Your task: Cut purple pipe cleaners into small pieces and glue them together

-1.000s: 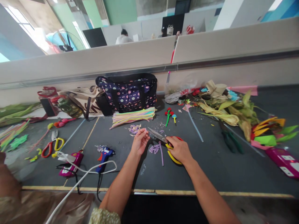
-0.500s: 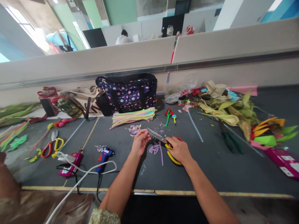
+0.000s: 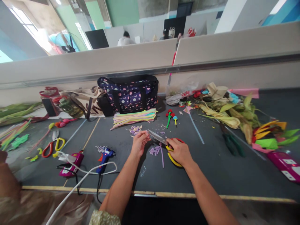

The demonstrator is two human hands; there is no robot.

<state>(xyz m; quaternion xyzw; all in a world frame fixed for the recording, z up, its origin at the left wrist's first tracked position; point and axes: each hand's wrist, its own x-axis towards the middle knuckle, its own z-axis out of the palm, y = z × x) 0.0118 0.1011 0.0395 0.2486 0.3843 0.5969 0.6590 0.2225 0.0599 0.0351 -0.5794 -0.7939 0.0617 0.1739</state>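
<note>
My right hand (image 3: 181,152) is wrapped round the red and yellow handles of a pair of scissors (image 3: 156,135). Their blades point left, with the tips at the fingers of my left hand (image 3: 140,143). That hand is pinched closed, and whatever it holds is too small to make out. Below the blades lie a little heap of short purple pieces (image 3: 154,150) and one longer purple strip (image 3: 162,157). Just beyond my left fingers is a pile of purple and pale scraps (image 3: 135,130). Behind it rests a bundle of pastel fuzzy stems (image 3: 134,119).
A blue glue gun (image 3: 104,160) and a magenta power block (image 3: 71,164) with a white cable lie left. Other scissors (image 3: 54,145) are farther left, near a neighbouring person's arm (image 3: 8,172). Green-handled pliers (image 3: 232,142) and dried husks (image 3: 225,115) lie right. A dotted bag (image 3: 133,93) stands behind.
The view has shifted very slightly. Both hands and the scissors keep nearly the same position.
</note>
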